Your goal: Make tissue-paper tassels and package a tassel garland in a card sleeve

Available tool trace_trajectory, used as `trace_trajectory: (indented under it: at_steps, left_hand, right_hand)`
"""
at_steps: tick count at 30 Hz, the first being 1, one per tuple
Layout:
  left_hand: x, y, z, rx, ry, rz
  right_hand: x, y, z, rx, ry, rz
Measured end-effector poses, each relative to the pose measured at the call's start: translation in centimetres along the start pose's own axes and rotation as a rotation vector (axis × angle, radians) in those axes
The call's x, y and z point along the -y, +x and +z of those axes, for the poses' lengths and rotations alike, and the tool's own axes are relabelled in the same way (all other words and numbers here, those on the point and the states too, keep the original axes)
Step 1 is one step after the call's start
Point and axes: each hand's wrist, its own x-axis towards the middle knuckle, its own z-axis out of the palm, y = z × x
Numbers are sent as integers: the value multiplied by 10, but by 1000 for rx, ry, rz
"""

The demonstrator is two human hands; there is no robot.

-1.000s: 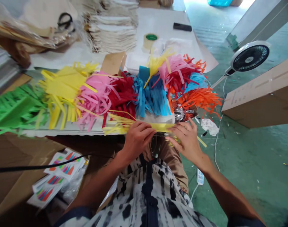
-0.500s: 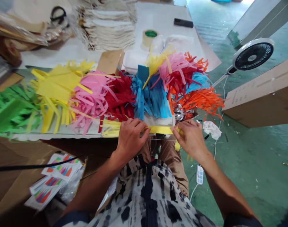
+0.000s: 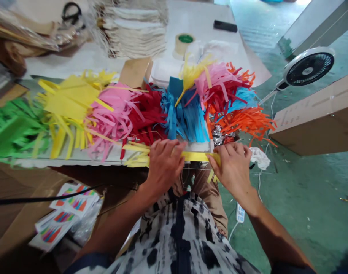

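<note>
A yellow tissue-paper tassel point(image 3: 195, 156) is stretched sideways between my hands at the table's front edge. My left hand point(image 3: 165, 163) grips it near the fringe on the left, its fingers curled over the strip. Closed round the other end is my right hand point(image 3: 232, 163), with a few yellow strands hanging below it. Just beyond lie fringed paper piles in blue point(image 3: 188, 118), dark red point(image 3: 149, 110), pink point(image 3: 111, 114), yellow point(image 3: 73, 99) and green point(image 3: 14, 133). A second heap, with orange fringe point(image 3: 245, 121), sits to the right.
Farther back are a tape roll point(image 3: 183, 45), a black object point(image 3: 225, 26), a stack of white strings point(image 3: 136, 32) and black-handled scissors point(image 3: 71, 13). A fan point(image 3: 309, 70) and a cardboard box point(image 3: 316, 114) stand on the right. Printed cards point(image 3: 67, 213) lie lower left.
Both hands have shifted slightly right along the yellow tassel, and the left fingers have rolled further over it. The whole view has also moved a little.
</note>
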Motion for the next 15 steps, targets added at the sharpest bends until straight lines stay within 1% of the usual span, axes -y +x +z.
trace_trajectory:
  at_steps: [2, 4, 6, 7, 9, 12, 14, 15]
  left_hand:
    - [-5, 1, 1, -43, -2, 176]
    - [-8, 1, 2, -29, 0, 314]
    - [-8, 0, 3, -4, 12, 357]
    - [-7, -2, 3, 5, 16, 357]
    - [-4, -6, 2, 12, 11, 352]
    - [-1, -11, 1, 38, -3, 341]
    - [-2, -12, 1, 68, -2, 327]
    - [-3, -12, 2, 81, 0, 322]
  right_hand:
    - [10, -8, -1, -64, 31, -57]
    - [18, -19, 0, -76, 87, -192]
    - [16, -31, 2, -62, 116, -299]
    - [10, -37, 2, -58, 111, -316]
    - [-7, -49, -1, -69, 61, -264]
    - [-31, -61, -12, -149, -39, -74]
    - [-30, -62, -20, -232, -54, 15]
    - [-25, -61, -22, -254, -30, 13]
